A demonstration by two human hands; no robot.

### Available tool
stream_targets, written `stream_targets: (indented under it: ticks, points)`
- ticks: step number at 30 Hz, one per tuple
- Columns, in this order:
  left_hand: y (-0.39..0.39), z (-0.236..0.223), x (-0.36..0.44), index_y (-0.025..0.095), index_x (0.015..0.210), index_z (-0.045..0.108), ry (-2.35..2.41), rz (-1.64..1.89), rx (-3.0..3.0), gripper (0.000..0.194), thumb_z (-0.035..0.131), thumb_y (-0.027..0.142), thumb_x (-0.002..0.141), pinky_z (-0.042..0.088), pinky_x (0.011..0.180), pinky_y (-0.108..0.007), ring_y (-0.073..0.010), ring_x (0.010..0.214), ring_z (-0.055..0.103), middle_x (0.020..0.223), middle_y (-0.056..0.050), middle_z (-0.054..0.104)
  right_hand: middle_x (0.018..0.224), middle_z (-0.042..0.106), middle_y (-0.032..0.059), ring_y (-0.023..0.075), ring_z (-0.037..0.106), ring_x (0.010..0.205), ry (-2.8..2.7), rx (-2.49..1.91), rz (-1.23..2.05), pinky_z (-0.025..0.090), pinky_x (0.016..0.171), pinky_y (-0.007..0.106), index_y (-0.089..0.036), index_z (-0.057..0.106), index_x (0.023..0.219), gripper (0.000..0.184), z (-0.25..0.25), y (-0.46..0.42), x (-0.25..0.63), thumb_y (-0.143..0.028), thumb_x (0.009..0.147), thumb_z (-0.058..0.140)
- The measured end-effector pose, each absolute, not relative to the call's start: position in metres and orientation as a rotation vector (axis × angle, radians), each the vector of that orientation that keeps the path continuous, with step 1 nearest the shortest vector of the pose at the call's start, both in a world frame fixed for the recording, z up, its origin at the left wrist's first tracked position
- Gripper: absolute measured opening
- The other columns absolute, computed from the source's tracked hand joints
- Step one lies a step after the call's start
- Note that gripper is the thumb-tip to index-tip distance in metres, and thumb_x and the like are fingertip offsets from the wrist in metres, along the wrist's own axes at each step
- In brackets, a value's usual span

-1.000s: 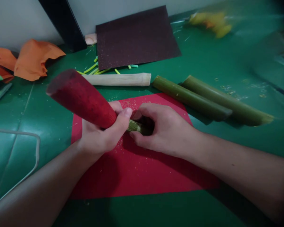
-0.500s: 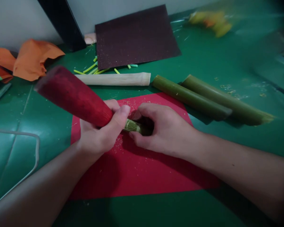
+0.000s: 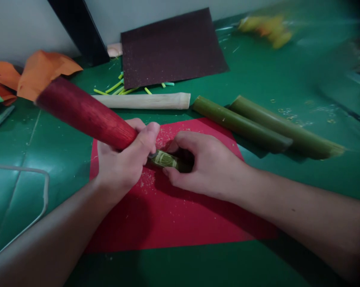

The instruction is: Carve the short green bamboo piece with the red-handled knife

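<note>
My left hand [image 3: 127, 153] is closed around the thick red wooden handle of a carving tool [image 3: 87, 115], which slants up to the left. A bit of its dark metal tip shows under the fingers, against a short green bamboo piece [image 3: 165, 159]. Pale carved lines mark the bamboo's skin. Its other end sits in the curled fingers of my right hand [image 3: 204, 161], partly hidden there. Beneath both hands lies a red sheet [image 3: 186, 223], scattered with fine pale shavings.
Behind the sheet lie a pale peeled bamboo stick [image 3: 147, 101] and two green bamboo lengths [image 3: 242, 123]. Farther back are a dark brown sheet [image 3: 174, 48], yellow-green strips [image 3: 115, 85] and crumpled orange paper [image 3: 45, 75]. A white cable [image 3: 46, 187] runs along the left of the green table [image 3: 156, 267].
My left hand has shifted slightly left with the carving tool, whose handle leans lower. More of the carved bamboo and the tool's metal tip now show. My right hand stays nearly still.
</note>
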State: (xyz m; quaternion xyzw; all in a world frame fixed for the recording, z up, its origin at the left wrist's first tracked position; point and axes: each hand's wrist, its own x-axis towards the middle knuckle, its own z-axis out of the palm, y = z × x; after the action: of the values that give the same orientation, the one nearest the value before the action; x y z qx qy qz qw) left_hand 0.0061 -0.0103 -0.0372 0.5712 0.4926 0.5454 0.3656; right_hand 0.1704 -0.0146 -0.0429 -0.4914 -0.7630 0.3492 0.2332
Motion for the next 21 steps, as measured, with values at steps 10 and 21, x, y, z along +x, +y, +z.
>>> stream_targets:
  ticks: [10,21]
  points:
    - [-0.0143,-0.0405,0.0076,0.019,0.051,0.056,1.194,1.47,1.599,0.037,0.072,0.03,0.082,0.043,0.041,-0.021,-0.0066,0.04,0.043,0.046,0.004,0.05,0.081,0.068,0.002,0.0159,0.059,0.071,-2.071,-1.348,0.986,0.043,0.062,0.029,-0.019,0.067,0.087,0.019,-0.045,-0.0129,0.1694,-0.028,0.071,0.066]
    - [-0.0103,-0.0451,0.0012,0.019,0.05,0.055,1.134,1.442,1.547,0.047,0.071,0.042,0.087,0.029,0.038,-0.026,-0.0074,0.04,0.039,0.047,0.001,0.047,0.078,0.066,0.0012,0.0154,0.057,0.07,-2.085,-1.346,0.94,0.042,0.062,0.029,-0.019,0.066,0.083,0.016,-0.0453,-0.0136,0.1698,-0.027,0.07,0.066]
